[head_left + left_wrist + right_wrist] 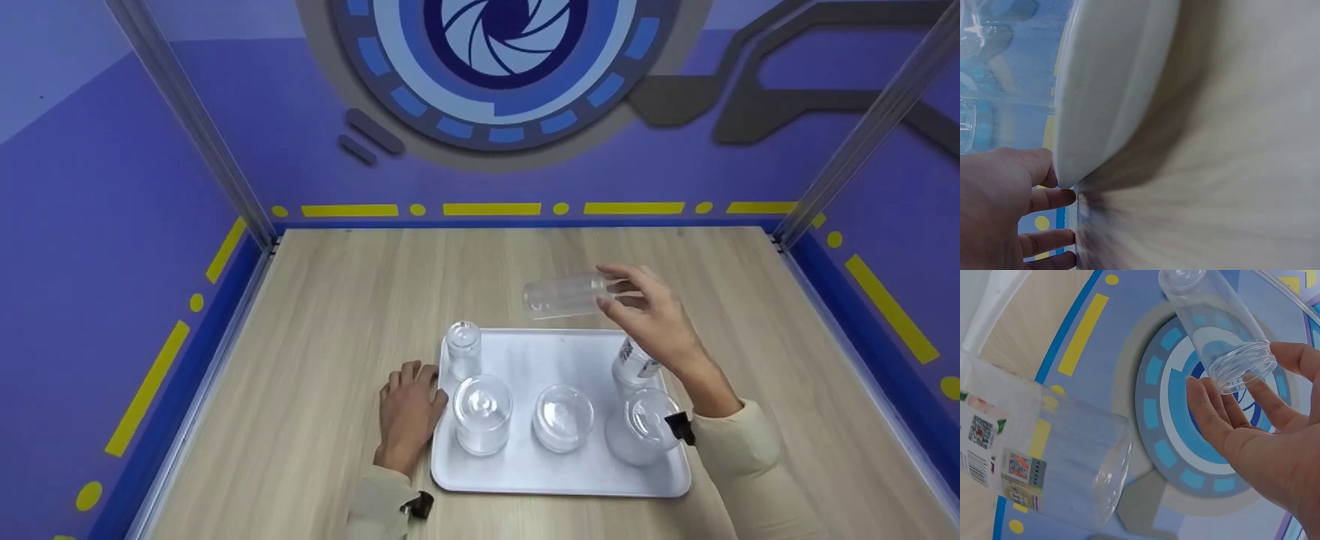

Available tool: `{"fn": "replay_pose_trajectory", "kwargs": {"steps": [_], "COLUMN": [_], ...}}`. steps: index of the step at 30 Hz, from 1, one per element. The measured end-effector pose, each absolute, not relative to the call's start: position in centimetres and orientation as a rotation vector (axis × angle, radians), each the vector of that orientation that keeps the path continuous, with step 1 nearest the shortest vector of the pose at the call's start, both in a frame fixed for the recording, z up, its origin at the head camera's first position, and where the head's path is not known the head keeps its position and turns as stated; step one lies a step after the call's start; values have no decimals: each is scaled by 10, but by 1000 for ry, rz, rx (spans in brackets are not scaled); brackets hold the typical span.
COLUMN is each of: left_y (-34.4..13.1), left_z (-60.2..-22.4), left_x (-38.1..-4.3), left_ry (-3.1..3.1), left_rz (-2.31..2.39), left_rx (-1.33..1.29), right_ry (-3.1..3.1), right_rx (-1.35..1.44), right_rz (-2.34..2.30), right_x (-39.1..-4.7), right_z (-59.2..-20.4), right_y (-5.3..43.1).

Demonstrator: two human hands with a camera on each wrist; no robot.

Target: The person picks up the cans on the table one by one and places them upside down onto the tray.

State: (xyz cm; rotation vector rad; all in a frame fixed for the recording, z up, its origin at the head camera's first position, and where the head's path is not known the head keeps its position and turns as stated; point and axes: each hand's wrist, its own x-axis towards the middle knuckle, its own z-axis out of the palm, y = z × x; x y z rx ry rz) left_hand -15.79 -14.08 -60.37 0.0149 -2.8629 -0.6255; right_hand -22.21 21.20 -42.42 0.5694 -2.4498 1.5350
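Note:
My right hand [660,322] pinches a clear, empty plastic jar [564,297] by its threaded mouth, between thumb and fingertips. The jar lies almost level in the air, its base pointing left, over the far edge of the white tray [525,476]. In the right wrist view the threaded rim of this jar [1213,318] shows among the fingers, with no lid on it. My left hand [409,409] rests on the table against the tray's left side. Seen from the left wrist, its thumb [1039,163] is at the tray rim and its fingers spread on the tabletop.
Clear jars stand upside down on the tray: a slim one [464,352] at back left, wider ones [482,427] [562,429] [637,435] along the front, and a labelled one [630,367] partly behind my right hand. Blue panels [495,180] wall in the wooden table [330,300].

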Motion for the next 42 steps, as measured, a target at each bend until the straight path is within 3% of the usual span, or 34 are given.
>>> {"fn": "replay_pose_trajectory", "kwargs": {"steps": [20,42], "left_y": [-139,-140], "left_z": [-597,-602], "left_x": [-174,-156], "left_ry": [-2859,-2857], "left_rz": [-646,-717], "left_rx": [38,50], "right_ry": [-2260,-2197], "right_rx": [559,311], "right_rz": [1828,2088], "right_x": [-213,-184], "right_z": [-428,-443], "right_y": [215,222]}}
